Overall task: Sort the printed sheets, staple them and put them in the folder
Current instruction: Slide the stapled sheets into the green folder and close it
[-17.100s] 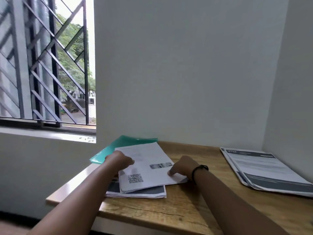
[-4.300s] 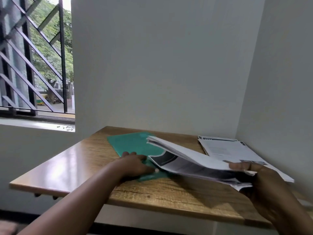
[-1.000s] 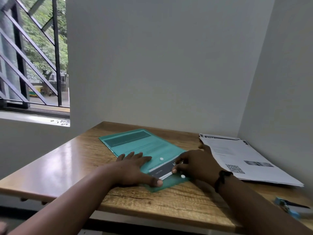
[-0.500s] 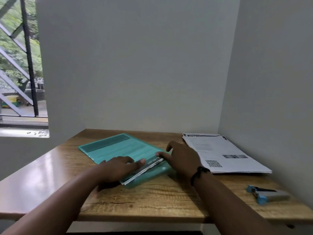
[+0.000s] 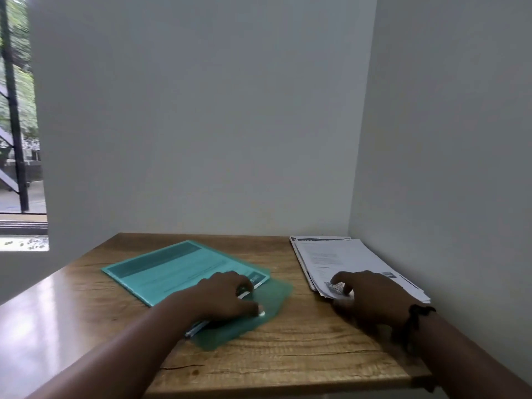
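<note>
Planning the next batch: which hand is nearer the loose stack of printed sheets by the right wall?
Right. The right hand rests on the near corner of the stack of printed sheets, fingers curled at its edge. The left hand rests on the green folder, apart from the stack.

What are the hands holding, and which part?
The left hand presses on the near end of the green folder. The right hand pinches the near corner of the paper stack.

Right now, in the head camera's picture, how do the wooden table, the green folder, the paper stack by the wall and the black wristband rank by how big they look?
1. wooden table, easily largest.
2. green folder.
3. paper stack: it looks close to the folder, and the right hand hides part of it, so this order is unsure.
4. black wristband, smallest.
</note>
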The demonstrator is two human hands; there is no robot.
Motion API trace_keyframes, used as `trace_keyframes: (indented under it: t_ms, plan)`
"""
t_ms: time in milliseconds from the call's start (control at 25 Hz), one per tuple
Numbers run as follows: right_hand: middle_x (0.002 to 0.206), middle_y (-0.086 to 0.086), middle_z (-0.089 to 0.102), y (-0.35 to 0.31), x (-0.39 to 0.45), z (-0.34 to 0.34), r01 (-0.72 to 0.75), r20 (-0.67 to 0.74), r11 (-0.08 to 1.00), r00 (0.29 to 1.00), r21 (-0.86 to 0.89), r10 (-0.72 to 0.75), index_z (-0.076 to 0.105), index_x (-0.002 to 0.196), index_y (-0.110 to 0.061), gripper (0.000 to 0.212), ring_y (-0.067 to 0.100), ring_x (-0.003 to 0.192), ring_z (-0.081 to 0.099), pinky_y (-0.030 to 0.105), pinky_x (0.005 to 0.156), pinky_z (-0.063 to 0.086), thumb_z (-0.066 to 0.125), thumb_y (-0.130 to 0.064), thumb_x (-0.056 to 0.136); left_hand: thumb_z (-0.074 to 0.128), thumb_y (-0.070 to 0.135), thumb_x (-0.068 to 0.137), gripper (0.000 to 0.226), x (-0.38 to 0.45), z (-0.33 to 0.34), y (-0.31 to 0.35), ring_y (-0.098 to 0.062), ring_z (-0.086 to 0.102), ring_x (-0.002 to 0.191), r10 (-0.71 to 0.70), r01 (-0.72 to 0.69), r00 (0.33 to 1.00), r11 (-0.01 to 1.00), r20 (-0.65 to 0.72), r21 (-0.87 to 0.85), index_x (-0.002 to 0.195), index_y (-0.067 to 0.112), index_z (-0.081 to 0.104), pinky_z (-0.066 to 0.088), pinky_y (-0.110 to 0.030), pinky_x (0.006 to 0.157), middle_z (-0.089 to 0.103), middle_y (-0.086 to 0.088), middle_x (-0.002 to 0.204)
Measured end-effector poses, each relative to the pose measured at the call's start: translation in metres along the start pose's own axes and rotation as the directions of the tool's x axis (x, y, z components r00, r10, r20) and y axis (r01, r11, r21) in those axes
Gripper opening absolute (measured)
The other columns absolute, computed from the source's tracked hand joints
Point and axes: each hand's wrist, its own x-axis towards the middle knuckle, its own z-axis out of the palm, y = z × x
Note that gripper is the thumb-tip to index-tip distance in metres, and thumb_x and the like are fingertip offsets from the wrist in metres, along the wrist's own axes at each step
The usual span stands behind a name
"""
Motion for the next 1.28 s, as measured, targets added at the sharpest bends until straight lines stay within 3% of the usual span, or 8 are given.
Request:
trace_keyframes:
  t_ms: [240,400,480,680,880,1000,1160,1280]
  plan:
    - [0.113,-0.008,0.065,-0.008,0.012,-0.01,0.092,-0.172,0.926,0.971,-0.366,-0.165,0.05,0.119,-0.034,0.028,0.015,0.1,0.062,0.027,0.072,0.042,0.038,-0.042,0.095,0.046,0.077,0.079,0.063,-0.004,0.016,-0.005,-0.015,0.039,0.124,-0.012,0.013,0.999,1.0,-0.053,0.016,0.133,0.044,0.044,0.032,-0.04,0.101,0.045,0.012,0.136]
    - [0.085,-0.004,0.067,-0.058,0.004,-0.048,0.12,-0.484,0.936,0.83,-0.332,-0.278,0.054,0.122,-0.034,0.033,0.02,0.074,0.064,0.028,0.055,0.034,0.041,-0.03,0.091,0.058,0.062,0.083,0.046,-0.013,0.01,0.001,-0.009,0.043,0.11,0.031,-0.055,0.986,0.989,-0.166,-0.139,0.125,0.042,0.052,0.036,-0.034,0.099,0.047,0.02,0.118]
    - [0.092,-0.004,0.065,-0.099,-0.004,-0.049,0.254,-0.392,0.917,0.844,-0.308,-0.366,0.048,0.126,-0.036,0.035,0.02,0.081,0.063,0.028,0.059,0.033,0.046,-0.034,0.092,0.059,0.049,0.089,0.031,-0.017,0.008,0.004,-0.007,0.051,0.11,0.035,-0.123,0.966,0.935,-0.257,-0.332,0.118,0.036,0.059,0.042,-0.03,0.096,0.055,0.019,0.115]
    - [0.113,0.002,0.063,-0.175,-0.018,-0.014,0.516,-0.119,0.833,0.831,-0.199,-0.543,0.045,0.132,-0.029,0.036,0.024,0.096,0.061,0.03,0.066,0.034,0.044,-0.037,0.097,0.053,0.039,0.096,0.031,-0.027,-0.007,0.008,-0.015,0.068,0.073,-0.246,-0.033,0.963,0.301,-0.111,-0.953,0.09,0.012,0.067,0.051,-0.023,0.064,0.074,-0.002,0.077]
    - [0.115,-0.016,0.066,-0.152,0.0,-0.039,0.35,0.027,0.899,0.929,0.262,-0.37,0.067,0.111,-0.038,0.038,0.003,0.102,0.058,0.027,0.089,0.046,0.055,-0.062,0.084,0.05,-0.012,0.087,0.033,-0.02,-0.015,-0.01,-0.028,0.069,0.085,-0.156,0.093,0.986,0.239,0.057,-0.967,0.106,0.01,0.064,0.059,-0.035,0.073,0.073,-0.012,0.102]
    - [0.141,-0.004,0.049,-0.099,0.045,-0.064,0.174,-0.165,0.97,0.975,0.168,-0.146,0.046,0.137,-0.034,0.06,0.016,0.126,0.047,0.032,0.103,0.038,0.067,-0.049,0.083,0.048,-0.007,0.093,0.027,-0.018,-0.016,-0.026,-0.035,0.069,0.085,-0.073,0.084,0.994,0.101,0.077,-0.991,0.11,0.005,0.065,0.058,-0.045,0.078,0.071,-0.022,0.106]
    - [0.145,0.005,0.042,-0.05,0.074,-0.075,0.001,-0.044,0.969,0.999,0.249,0.01,0.021,0.15,-0.024,0.107,0.026,0.129,0.042,0.038,0.104,0.038,0.084,-0.045,0.066,0.051,0.003,0.095,0.024,-0.017,-0.016,-0.032,-0.036,0.066,0.09,-0.054,0.074,0.996,0.201,0.064,-0.977,0.115,0.008,0.065,0.053,-0.049,0.089,0.069,-0.021,0.11]
    - [0.128,0.0,0.057,-0.045,0.072,-0.09,-0.001,0.041,0.92,0.999,0.391,-0.017,0.04,0.139,-0.03,0.087,0.02,0.111,0.057,0.031,0.088,0.046,0.086,-0.037,0.066,0.052,0.004,0.096,0.024,-0.021,-0.023,-0.041,-0.033,0.068,0.082,-0.042,0.05,0.998,0.262,0.04,-0.964,0.115,0.01,0.065,0.056,-0.042,0.078,0.071,-0.019,0.106]
